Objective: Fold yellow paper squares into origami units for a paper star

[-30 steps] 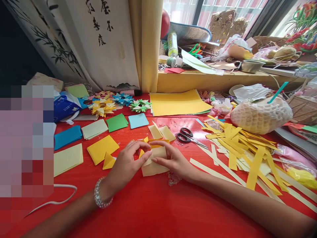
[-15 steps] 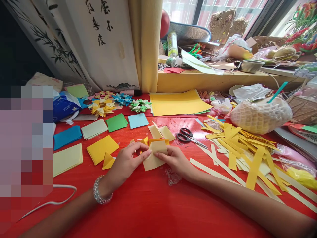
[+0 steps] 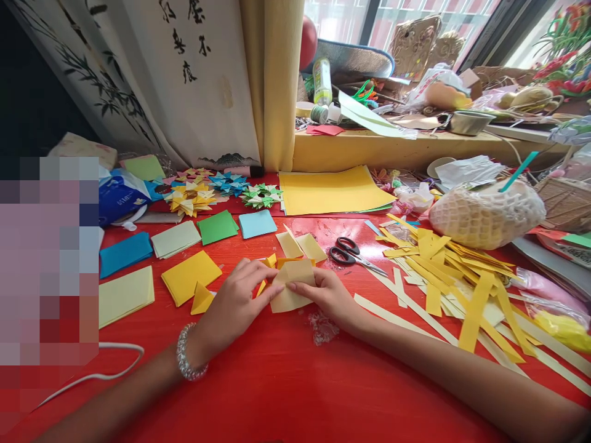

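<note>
A small pale yellow paper [image 3: 292,299] with a crease across it is held just above the red table. My left hand [image 3: 244,295] pinches its left edge between thumb and fingers. On the right edge, my right hand [image 3: 330,296] grips it, thumb on the near face and fingers behind. Behind the paper lie orange-yellow folded pieces, partly hidden by it and by my hands. Two pale folded pieces [image 3: 312,247] rest just beyond. A yellow folded triangle [image 3: 202,299] lies left of my left hand, beside a yellow paper stack [image 3: 191,277].
Black-handled scissors [image 3: 351,253] lie beyond my right hand. Yellow and cream strips [image 3: 478,311] spread at the right. Blue [image 3: 125,255], green [image 3: 218,227] and light blue [image 3: 257,224] paper stacks sit at the left and back. Folded paper rings [image 3: 189,195] and large yellow sheets [image 3: 330,191] are behind.
My left hand has shifted slightly, its fingers now lying closer to the paper. The pale paper has tilted a little and moved slightly right.
</note>
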{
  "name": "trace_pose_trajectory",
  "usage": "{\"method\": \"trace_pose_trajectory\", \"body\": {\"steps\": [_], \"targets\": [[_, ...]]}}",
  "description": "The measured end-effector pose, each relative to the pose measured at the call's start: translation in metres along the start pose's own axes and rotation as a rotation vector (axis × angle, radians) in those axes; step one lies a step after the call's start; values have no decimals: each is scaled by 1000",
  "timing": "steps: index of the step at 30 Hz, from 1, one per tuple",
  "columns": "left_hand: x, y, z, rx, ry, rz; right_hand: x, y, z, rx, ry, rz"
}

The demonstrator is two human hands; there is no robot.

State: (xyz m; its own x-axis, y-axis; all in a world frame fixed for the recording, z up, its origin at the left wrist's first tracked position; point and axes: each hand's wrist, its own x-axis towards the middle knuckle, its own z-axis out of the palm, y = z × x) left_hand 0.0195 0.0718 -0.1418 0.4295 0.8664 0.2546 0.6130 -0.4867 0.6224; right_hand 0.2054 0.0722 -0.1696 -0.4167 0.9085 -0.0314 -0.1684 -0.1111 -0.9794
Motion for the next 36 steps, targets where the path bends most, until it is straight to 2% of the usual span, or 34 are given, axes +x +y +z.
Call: {"method": "trace_pose_trajectory", "body": {"steps": [4, 7, 9, 14, 21, 26, 32, 36], "targets": [[3, -4, -1, 153, -26, 92, 0, -2, -1, 117, 100, 25], [5, -7, -3, 284, 76, 92, 1, -3, 0, 132, 105, 29], [5, -7, -3, 289, 122, 96, 0, -4, 0, 78, 71, 24], [0, 0, -1, 136, 0, 121, -1, -5, 2, 20, 30, 9], [1, 3, -1, -77, -71, -55, -1, -3, 1, -14, -19, 18], [0, 3, -1, -177, -42, -166, -4, -2, 2, -240, -130, 17], [2, 0, -3, -318, -52, -294, -3, -1, 2, -239, 87, -143], [4, -1, -3, -427, -80, -356, -4, 1, 1, -281, 103, -228]]}}
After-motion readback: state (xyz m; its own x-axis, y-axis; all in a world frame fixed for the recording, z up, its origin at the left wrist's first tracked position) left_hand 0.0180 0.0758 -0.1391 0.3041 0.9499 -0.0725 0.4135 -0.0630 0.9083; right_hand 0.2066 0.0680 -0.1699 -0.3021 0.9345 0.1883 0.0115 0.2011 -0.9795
